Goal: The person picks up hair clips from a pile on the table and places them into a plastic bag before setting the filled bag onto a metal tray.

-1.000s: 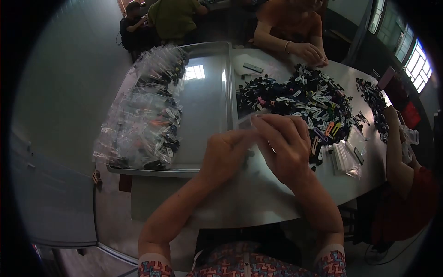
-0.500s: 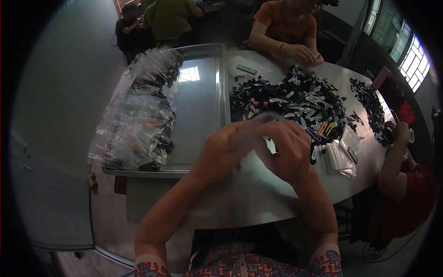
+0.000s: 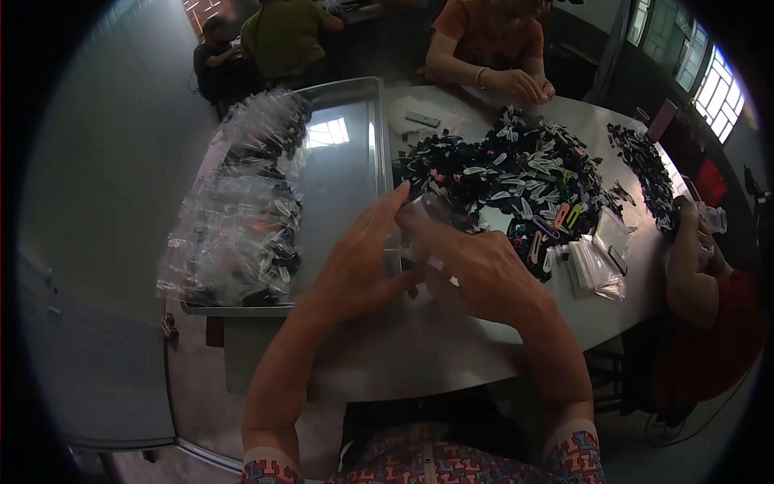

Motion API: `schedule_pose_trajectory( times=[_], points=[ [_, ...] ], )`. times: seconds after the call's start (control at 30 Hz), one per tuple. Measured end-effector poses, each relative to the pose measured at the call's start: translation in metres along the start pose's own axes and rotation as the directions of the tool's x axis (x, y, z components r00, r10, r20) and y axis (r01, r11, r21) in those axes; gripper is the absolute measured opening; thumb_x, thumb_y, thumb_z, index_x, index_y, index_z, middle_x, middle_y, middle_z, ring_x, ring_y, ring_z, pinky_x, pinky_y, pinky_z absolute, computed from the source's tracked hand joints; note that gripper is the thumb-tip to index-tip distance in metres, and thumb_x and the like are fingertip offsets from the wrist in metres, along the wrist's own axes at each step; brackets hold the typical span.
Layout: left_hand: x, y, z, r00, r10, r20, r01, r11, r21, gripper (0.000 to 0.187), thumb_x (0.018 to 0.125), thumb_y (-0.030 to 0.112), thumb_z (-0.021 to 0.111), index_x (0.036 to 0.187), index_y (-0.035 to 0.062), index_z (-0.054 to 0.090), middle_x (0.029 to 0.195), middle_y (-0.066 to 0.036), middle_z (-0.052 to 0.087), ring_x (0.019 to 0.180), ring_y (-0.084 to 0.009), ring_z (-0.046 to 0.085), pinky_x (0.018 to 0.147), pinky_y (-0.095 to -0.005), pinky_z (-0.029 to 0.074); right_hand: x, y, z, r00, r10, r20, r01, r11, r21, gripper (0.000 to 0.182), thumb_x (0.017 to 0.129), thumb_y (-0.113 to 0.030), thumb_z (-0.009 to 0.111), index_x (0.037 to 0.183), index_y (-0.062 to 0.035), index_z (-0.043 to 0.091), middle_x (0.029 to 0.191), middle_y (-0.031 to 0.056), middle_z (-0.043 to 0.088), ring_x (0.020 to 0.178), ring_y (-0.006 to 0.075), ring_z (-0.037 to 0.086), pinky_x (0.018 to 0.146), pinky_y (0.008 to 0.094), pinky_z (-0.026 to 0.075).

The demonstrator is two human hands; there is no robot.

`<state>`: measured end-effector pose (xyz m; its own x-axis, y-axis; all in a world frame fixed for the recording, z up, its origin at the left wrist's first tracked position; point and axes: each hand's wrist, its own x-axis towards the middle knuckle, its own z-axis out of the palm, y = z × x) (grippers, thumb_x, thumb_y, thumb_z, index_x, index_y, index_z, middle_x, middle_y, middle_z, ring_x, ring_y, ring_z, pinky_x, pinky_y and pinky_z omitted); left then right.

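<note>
My left hand point(image 3: 359, 262) is over the table's near part, its fingers and thumb spread apart beside a clear plastic bag point(image 3: 427, 211). Facing it, my right hand point(image 3: 492, 278) is blurred by motion, with its fingers hidden or smeared around the bag. Whether the bag has anything in it cannot be made out. Just beyond both hands lies a large pile of dark, white and coloured hair clips point(image 3: 516, 173). A stack of clear bags point(image 3: 592, 266) rests right of my right hand.
On the left, a metal tray point(image 3: 375, 137) holds many filled clear bags point(image 3: 234, 218). A person in orange point(image 3: 488, 40) sits across the table, and one in red point(image 3: 709, 323) at the right. A green-grey object point(image 3: 422, 119) lies near the tray.
My left hand has opened, its fingers spreading upward. My right hand has moved slightly left and down, and the clear bag now shows between the hands. The view has shifted slightly.
</note>
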<state>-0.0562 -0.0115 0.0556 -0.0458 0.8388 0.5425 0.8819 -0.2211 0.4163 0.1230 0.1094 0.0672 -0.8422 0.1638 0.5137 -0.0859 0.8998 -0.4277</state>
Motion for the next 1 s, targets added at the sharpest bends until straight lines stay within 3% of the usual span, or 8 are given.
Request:
schedule_pose_trajectory(
  times=[0.07, 0.17, 0.27, 0.47, 0.57, 0.7, 0.77, 1.0],
  points=[
    [-0.003, -0.004, 0.005, 0.991, -0.115, 0.072, 0.129, 0.962, -0.241, 0.095, 0.075, 0.012, 0.082, 0.154, 0.0053, 0.030, 0.130, -0.017, 0.062, 0.122, -0.0319, 0.060, 0.106, -0.0393, 0.044, 0.000, -0.001, 0.002, 0.998, -0.040, 0.044, 0.042, 0.998, -0.040, 0.051, 0.077, -0.001, 0.072, 0.126, -0.0066, 0.059, 0.119, 0.0127, 0.069, 0.077, 0.0272, 0.071, 0.058, 0.0341, 0.056],
    [-0.001, -0.001, 0.005, 0.960, -0.263, 0.098, 0.280, 0.893, -0.353, 0.089, 0.078, 0.013, 0.079, 0.153, 0.0070, 0.032, 0.118, -0.014, 0.066, 0.110, -0.0299, 0.064, 0.100, -0.0387, 0.046, 0.004, -0.004, 0.008, 0.993, -0.089, -0.080, 0.090, 0.996, 0.014, 0.035, 0.081, -0.009, 0.070, 0.113, -0.0066, 0.056, 0.101, 0.0075, 0.068, 0.070, 0.0293, 0.067, 0.055, 0.0392, 0.050],
    [-0.003, -0.006, 0.012, 0.952, -0.295, 0.088, 0.303, 0.852, -0.428, 0.085, 0.081, 0.013, 0.077, 0.153, 0.0076, 0.033, 0.107, -0.012, 0.067, 0.102, -0.0282, 0.065, 0.096, -0.0382, 0.048, 0.007, 0.002, 0.009, 0.978, -0.179, -0.104, 0.182, 0.983, 0.025, 0.033, 0.080, -0.011, 0.073, 0.109, -0.0090, 0.057, 0.102, 0.0072, 0.068, 0.072, 0.0298, 0.068, 0.059, 0.0399, 0.051],
    [-0.004, -0.008, 0.014, 0.991, -0.123, 0.055, 0.131, 0.974, -0.187, 0.092, 0.078, 0.008, 0.076, 0.156, 0.0079, 0.027, 0.116, -0.014, 0.065, 0.106, -0.0303, 0.065, 0.097, -0.0404, 0.049, 0.002, 0.010, 0.018, 0.979, -0.191, -0.068, 0.186, 0.980, -0.078, 0.016, 0.081, -0.011, 0.072, 0.092, -0.0081, 0.060, 0.101, 0.0066, 0.068, 0.073, 0.0304, 0.067, 0.060, 0.0404, 0.051],
    [-0.005, -0.006, 0.010, 0.993, -0.079, 0.082, 0.099, 0.955, -0.280, 0.096, 0.075, 0.004, 0.076, 0.157, 0.0086, 0.025, 0.118, -0.014, 0.063, 0.110, -0.0317, 0.065, 0.098, -0.0410, 0.049, 0.003, 0.002, 0.012, 0.987, -0.155, -0.050, 0.150, 0.984, -0.094, 0.014, 0.080, -0.010, 0.071, 0.084, -0.0063, 0.058, 0.101, 0.0076, 0.068, 0.071, 0.0304, 0.066, 0.060, 0.0403, 0.050],
    [-0.003, -0.001, 0.009, 0.982, -0.127, 0.138, 0.172, 0.902, -0.396, 0.096, 0.075, 0.002, 0.075, 0.157, 0.0108, 0.026, 0.115, -0.014, 0.065, 0.110, -0.0326, 0.065, 0.100, -0.0413, 0.049, 0.004, -0.003, 0.009, 0.981, -0.186, -0.059, 0.177, 0.975, -0.131, 0.015, 0.079, -0.009, 0.070, 0.084, -0.0056, 0.057, 0.102, 0.0076, 0.068, 0.070, 0.0304, 0.065, 0.060, 0.0404, 0.050],
    [-0.002, -0.001, 0.007, 0.954, -0.238, 0.183, 0.290, 0.891, -0.351, 0.095, 0.075, 0.000, 0.074, 0.157, 0.0127, 0.027, 0.112, -0.014, 0.067, 0.108, -0.0323, 0.066, 0.099, -0.0414, 0.049, 0.004, -0.004, 0.009, 0.989, -0.147, 0.009, 0.147, 0.979, -0.143, 0.024, 0.076, -0.006, 0.075, 0.099, -0.0110, 0.067, 0.114, 0.0101, 0.072, 0.074, 0.0291, 0.070, 0.063, 0.0372, 0.053],
    [-0.003, -0.009, 0.014, 0.973, -0.222, 0.066, 0.230, 0.900, -0.371, 0.090, 0.079, 0.004, 0.075, 0.156, 0.0126, 0.030, 0.104, -0.013, 0.066, 0.101, -0.0298, 0.067, 0.094, -0.0406, 0.051, 0.006, -0.003, 0.016, 0.976, -0.188, -0.113, 0.171, 0.975, -0.145, 0.021, 0.080, -0.011, 0.073, 0.098, -0.0088, 0.062, 0.101, 0.0066, 0.071, 0.077, 0.0266, 0.069, 0.066, 0.0375, 0.053]
  ],
)
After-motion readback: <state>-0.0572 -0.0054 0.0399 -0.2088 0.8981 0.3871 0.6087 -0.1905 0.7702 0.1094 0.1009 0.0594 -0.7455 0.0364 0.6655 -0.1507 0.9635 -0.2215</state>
